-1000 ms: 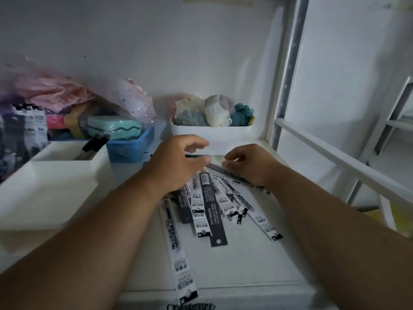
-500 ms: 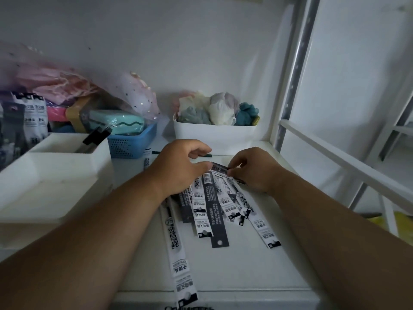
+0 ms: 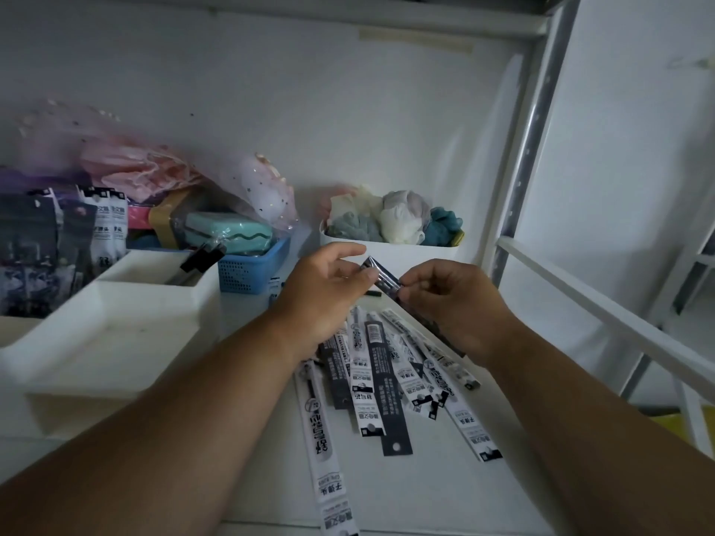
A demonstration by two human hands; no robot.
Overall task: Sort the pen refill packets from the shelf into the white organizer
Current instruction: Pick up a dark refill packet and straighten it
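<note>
I observe a white shelf [image 3: 445,493] carrying all items, with a white wall behind it. The largest item on it is the white organizer [image 3: 116,342], standing at the left; its broad front compartment shows bare white floor, and a smaller rear compartment holds a dark pen-like object [image 3: 201,259] leaning against its wall. Behind the organizer, a stack of dark and white retail packs [image 3: 62,241] stands at the far left, with a pink plastic bag [image 3: 154,176] above a blue basket [image 3: 255,272] that contains a teal case [image 3: 228,234]. At the rear centre, a white bin [image 3: 390,253] holds bundled cloth in grey, white and teal. On the shelf surface, in front of the bin and to the right of the organizer, lies a fanned pile of pen refill packets [image 3: 383,381], white and dark strips overlapping one another, one long white strip reaching the near edge. Above that pile I hold both hands raised. My left hand [image 3: 321,295] has its fingers curled, the thumb and forefinger pinching the upper end of one dark refill packet [image 3: 383,278]. My right hand [image 3: 456,303] has its fingers curled round the lower part of the same packet, which is tilted and lifted clear of the pile.
</note>
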